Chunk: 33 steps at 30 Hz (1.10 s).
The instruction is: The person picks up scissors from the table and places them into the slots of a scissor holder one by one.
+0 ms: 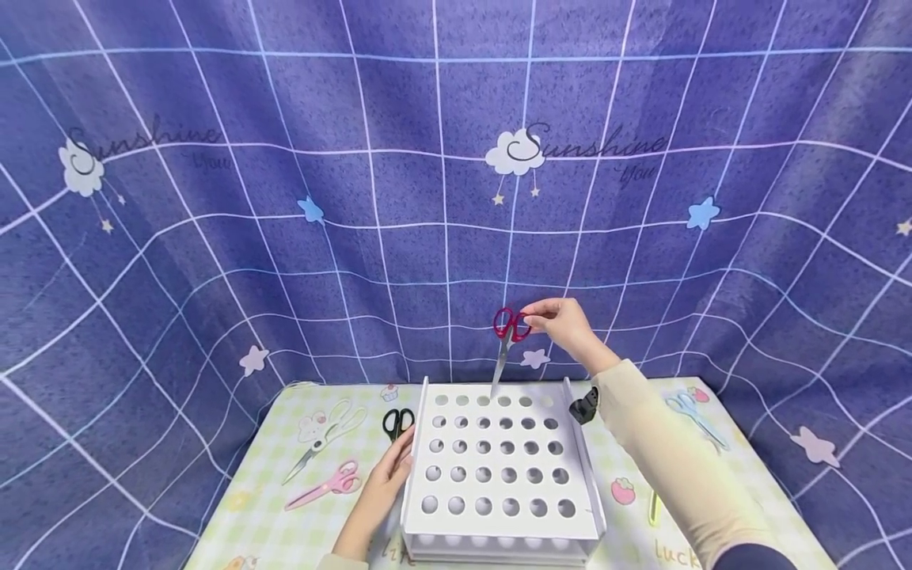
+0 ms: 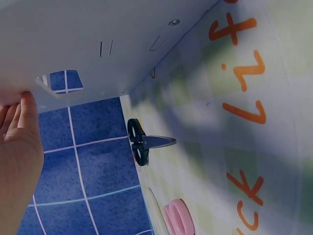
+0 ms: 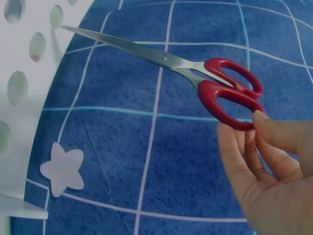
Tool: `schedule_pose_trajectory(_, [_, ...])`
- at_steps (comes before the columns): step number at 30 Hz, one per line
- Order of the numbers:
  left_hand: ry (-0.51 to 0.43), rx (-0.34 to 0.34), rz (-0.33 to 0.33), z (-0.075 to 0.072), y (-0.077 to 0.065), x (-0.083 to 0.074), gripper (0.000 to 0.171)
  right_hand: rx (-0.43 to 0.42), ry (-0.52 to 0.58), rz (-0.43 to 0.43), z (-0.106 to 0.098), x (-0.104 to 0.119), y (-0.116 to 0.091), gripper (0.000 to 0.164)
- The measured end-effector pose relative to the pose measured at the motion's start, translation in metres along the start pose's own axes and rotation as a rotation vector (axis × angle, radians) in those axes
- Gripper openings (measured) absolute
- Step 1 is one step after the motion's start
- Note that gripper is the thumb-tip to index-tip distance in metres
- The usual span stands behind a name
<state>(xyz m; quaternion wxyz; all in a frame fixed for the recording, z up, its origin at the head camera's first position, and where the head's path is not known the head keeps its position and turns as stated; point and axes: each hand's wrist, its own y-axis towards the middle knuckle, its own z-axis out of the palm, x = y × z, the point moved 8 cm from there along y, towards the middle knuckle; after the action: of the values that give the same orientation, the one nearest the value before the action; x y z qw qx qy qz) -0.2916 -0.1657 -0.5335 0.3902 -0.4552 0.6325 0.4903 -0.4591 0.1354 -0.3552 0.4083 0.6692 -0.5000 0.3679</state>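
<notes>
My right hand (image 1: pixel 568 326) pinches one finger loop of a pair of red-handled scissors (image 3: pixel 165 57) between thumb and fingertips. The scissors hang with blades together, pointing down. Their tip is right at a hole in the back row of a white rack (image 1: pixel 495 491) with rows of round holes. My left hand (image 1: pixel 383 484) rests against the left side panel of this rack. In the left wrist view, the fingers of that hand (image 2: pixel 19 147) lie against the white panel near a cut-out, partly out of frame.
Left of the rack lie black-handled scissors (image 2: pixel 145 142), white-handled scissors (image 1: pixel 317 446) and pink scissors (image 1: pixel 329 484). To the right are light blue scissors (image 1: pixel 701 419) and a yellow-green item (image 1: pixel 654 508) partly behind the sleeve. A blue grid curtain (image 1: pixel 399 253) hangs behind the table.
</notes>
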Motion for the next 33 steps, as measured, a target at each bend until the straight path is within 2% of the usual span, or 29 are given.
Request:
schedule_pose_trajectory(5, [-0.002, -0.007, -0.018, 0.001, 0.001, 0.002, 0.05, 0.001, -0.027, -0.009, 0.009, 0.003, -0.001, 0.021])
schedule_pose_trajectory(15, [-0.006, -0.001, -0.028, 0.001, 0.001, 0.004, 0.05, 0.016, -0.069, 0.016, 0.024, -0.007, 0.0, 0.018])
schedule_pose_trajectory(33, [0.0, -0.012, -0.043, 0.0, 0.0, 0.004, 0.05, 0.044, -0.057, 0.015, 0.042, -0.016, -0.004, 0.014])
